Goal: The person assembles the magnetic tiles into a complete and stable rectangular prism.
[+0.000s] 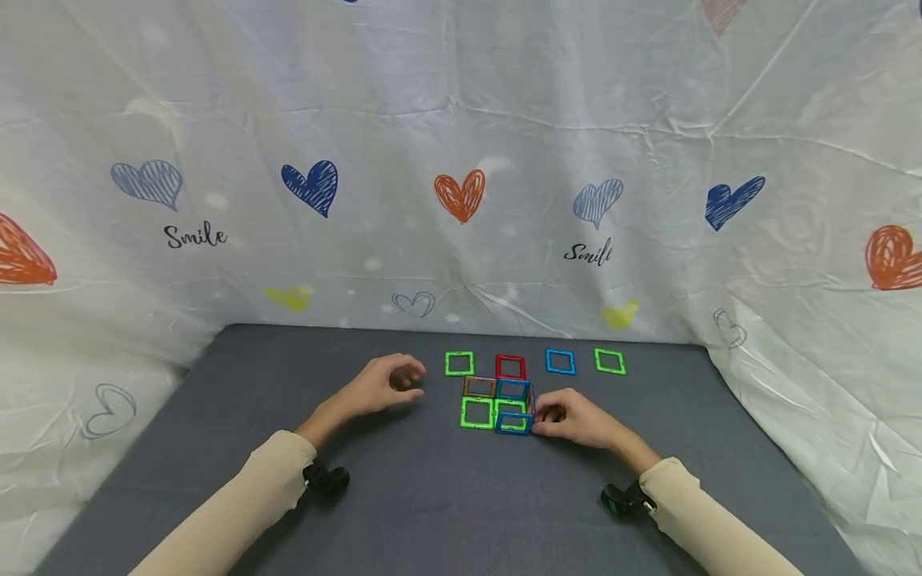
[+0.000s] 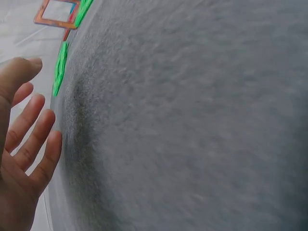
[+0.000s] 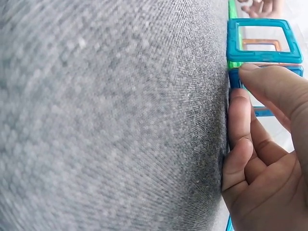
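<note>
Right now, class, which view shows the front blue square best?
The right wrist view: the front blue square appears large, all four sides visible. The head view shows it smaller; the left wrist view doesn't clearly show it.

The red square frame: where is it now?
In the head view, the red frame lies right of centre in the far row, between a green frame, left, and a blue frame, right.

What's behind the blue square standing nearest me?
Through the blue square, a green square lying flat and, farther back, an orange square show. What its edges cover can't be seen.
</note>
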